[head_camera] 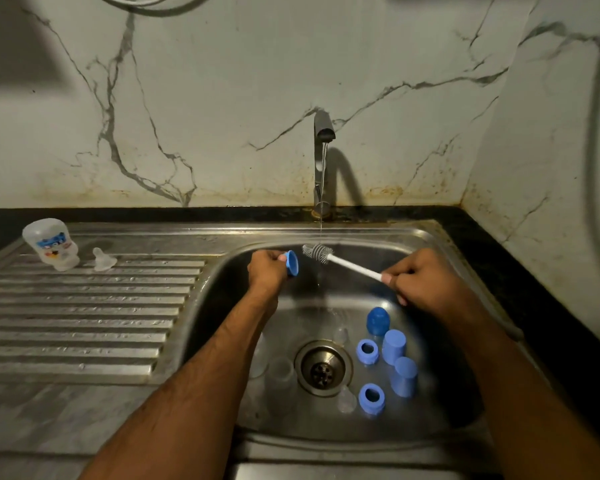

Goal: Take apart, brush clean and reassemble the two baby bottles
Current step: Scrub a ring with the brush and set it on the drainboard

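Pinching blue collar (291, 262) (round, flared), left hand (266, 270); right hand (421, 282) grip clasps grey-bristled brush (340, 261).

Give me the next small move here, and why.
Probably push the brush head into the blue ring. The left hand holds the ring with its opening facing the bristles, the right hand grips the white handle, and the head sits just short of it under the tap's stream.
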A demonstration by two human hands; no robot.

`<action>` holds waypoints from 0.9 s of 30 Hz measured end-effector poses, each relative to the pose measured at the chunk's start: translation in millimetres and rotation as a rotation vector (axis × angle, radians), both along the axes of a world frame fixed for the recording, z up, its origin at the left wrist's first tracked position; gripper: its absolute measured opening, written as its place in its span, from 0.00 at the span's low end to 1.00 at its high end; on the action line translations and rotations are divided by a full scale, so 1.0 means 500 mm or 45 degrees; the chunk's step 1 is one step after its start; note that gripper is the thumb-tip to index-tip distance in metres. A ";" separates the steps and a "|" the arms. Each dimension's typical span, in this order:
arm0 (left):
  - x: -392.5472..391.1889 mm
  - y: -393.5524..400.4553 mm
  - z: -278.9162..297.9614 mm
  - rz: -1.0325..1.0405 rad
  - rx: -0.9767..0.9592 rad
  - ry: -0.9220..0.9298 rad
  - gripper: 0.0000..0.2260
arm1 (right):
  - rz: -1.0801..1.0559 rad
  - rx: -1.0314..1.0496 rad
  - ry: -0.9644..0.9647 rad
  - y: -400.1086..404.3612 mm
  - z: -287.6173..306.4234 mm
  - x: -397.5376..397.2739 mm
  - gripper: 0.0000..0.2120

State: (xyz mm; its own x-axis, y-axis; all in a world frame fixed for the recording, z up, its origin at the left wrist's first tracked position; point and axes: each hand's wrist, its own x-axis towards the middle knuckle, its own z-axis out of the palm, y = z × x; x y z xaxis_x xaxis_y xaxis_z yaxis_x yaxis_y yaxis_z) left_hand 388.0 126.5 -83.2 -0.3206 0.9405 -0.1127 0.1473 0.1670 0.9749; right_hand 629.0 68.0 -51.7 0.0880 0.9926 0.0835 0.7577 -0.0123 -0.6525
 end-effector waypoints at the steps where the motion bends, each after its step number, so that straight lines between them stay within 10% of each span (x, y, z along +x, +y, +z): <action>1: 0.000 0.001 0.003 0.043 -0.043 -0.116 0.12 | -0.046 0.016 -0.004 0.001 0.000 0.009 0.08; 4: -0.001 -0.001 0.014 0.088 -0.167 -0.489 0.13 | -0.098 0.018 -0.016 0.000 0.001 0.023 0.06; 18: 0.004 -0.009 0.011 -0.265 -0.167 -0.520 0.14 | 0.066 -0.009 -0.197 0.000 -0.015 -0.024 0.07; 23: -0.007 -0.015 0.030 -0.305 -0.164 -0.828 0.17 | 0.180 -0.297 0.380 -0.005 -0.021 -0.034 0.13; 27: -0.007 -0.014 0.033 -0.264 -0.181 -0.981 0.17 | 0.042 -0.073 0.236 -0.002 -0.025 -0.058 0.06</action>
